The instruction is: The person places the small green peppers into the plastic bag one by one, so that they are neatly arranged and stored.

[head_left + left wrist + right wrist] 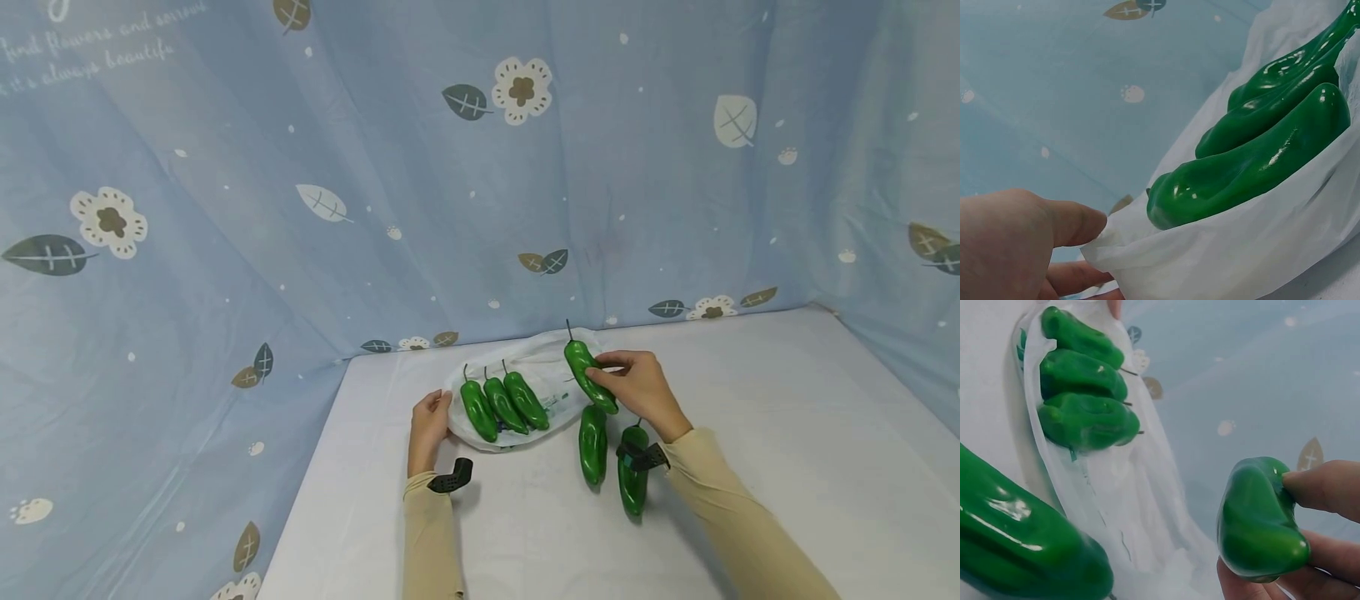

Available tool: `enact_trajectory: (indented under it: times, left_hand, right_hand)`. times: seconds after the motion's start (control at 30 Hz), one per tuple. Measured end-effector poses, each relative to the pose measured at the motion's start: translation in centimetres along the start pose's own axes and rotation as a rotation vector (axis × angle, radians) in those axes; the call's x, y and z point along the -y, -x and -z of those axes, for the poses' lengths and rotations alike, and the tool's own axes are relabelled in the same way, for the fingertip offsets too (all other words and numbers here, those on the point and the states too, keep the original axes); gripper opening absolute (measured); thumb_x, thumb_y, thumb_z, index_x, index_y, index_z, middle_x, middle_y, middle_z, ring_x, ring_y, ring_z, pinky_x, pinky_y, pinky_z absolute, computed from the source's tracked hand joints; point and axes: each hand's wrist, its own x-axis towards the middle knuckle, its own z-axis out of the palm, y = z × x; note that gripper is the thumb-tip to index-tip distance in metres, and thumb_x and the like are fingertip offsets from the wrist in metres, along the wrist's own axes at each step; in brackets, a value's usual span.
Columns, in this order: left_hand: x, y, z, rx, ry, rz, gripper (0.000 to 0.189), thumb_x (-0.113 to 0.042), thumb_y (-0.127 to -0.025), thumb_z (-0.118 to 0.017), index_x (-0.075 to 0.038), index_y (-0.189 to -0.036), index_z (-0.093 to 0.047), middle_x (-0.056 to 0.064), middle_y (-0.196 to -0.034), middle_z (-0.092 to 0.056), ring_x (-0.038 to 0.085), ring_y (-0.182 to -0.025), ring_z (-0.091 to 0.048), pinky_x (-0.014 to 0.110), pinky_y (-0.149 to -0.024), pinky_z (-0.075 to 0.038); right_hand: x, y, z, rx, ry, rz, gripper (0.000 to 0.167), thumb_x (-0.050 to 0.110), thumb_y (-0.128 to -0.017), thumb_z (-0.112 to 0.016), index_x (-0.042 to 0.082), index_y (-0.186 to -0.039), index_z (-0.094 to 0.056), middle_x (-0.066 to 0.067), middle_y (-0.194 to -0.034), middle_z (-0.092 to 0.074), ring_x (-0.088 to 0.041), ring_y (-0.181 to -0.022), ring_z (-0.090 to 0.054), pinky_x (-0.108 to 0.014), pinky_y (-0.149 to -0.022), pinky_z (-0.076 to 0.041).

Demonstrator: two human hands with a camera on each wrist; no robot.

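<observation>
My right hand [640,386] grips a glossy green pepper [587,372] between thumb and fingers, its thin stem pointing up and away. In the right wrist view the held pepper [1259,519] is seen end-on. My left hand [430,422] pinches the left edge of a thin white plastic bag [553,358], thumb above and fingers beneath. Three green peppers lie side by side on the bag, the leftmost pepper [478,411] closest to my left hand. In the left wrist view the bag's edge [1166,253] rises around them.
Two more green peppers lie on the white table [525,533]: one pepper [592,446] just below the held one, another pepper [632,492] partly hidden behind the right wrist camera [643,457]. A blue patterned curtain [420,167] hangs along the table's back edge.
</observation>
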Motion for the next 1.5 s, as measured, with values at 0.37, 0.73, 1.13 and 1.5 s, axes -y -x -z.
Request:
enact_trajectory:
  times: [0.37,0.73,1.13,1.5]
  left_hand:
    - [-0.1,-0.2,-0.1,0.014,-0.008,0.022,0.055,-0.037,-0.108,-0.051,-0.002,-0.150,-0.051,0.022,-0.141,-0.062,0.027,-0.110,-0.066,0.025,-0.073,-0.055]
    - [-0.1,0.0,-0.1,0.008,-0.018,0.011,0.055,-0.036,-0.108,-0.051,-0.001,-0.149,-0.051,0.023,-0.140,-0.062,0.026,-0.108,-0.066,0.025,-0.072,-0.054]
    - [0.1,0.0,0.0,-0.006,-0.028,0.020,0.053,-0.035,-0.108,-0.051,0.000,-0.148,-0.053,0.023,-0.137,-0.064,0.024,-0.103,-0.066,0.024,-0.070,-0.053]
    - [-0.1,-0.1,-0.2,0.001,-0.025,0.026,0.055,-0.036,-0.107,-0.051,0.000,-0.150,-0.050,0.023,-0.141,-0.061,0.028,-0.113,-0.066,0.027,-0.075,-0.056]
  right_hand:
    - [-0.2,-0.8,-1.1,0.043,-0.017,-0.004,0.044,0.027,-0.097,-0.073,-0.005,-0.127,-0.069,-0.026,-0.128,-0.070,-0.040,-0.110,-0.070,-0.040,-0.082,-0.062]
    - [0.0,-1.7,-2.2,0.056,0.000,0.032,0.037,0.024,-0.096,-0.074,-0.003,-0.121,-0.073,-0.025,-0.124,-0.072,-0.038,-0.105,-0.072,-0.040,-0.079,-0.061]
    - [0.4,-2.3,-3.1,0.088,0.016,0.035,0.037,0.022,-0.095,-0.074,-0.005,-0.121,-0.073,-0.026,-0.125,-0.072,-0.040,-0.107,-0.072,-0.042,-0.081,-0.062]
    - [0.1,-3.4,-4.1,0.109,0.024,0.024,0.037,0.020,-0.096,-0.073,-0.006,-0.122,-0.072,-0.027,-0.123,-0.072,-0.039,-0.105,-0.073,-0.044,-0.083,-0.062]
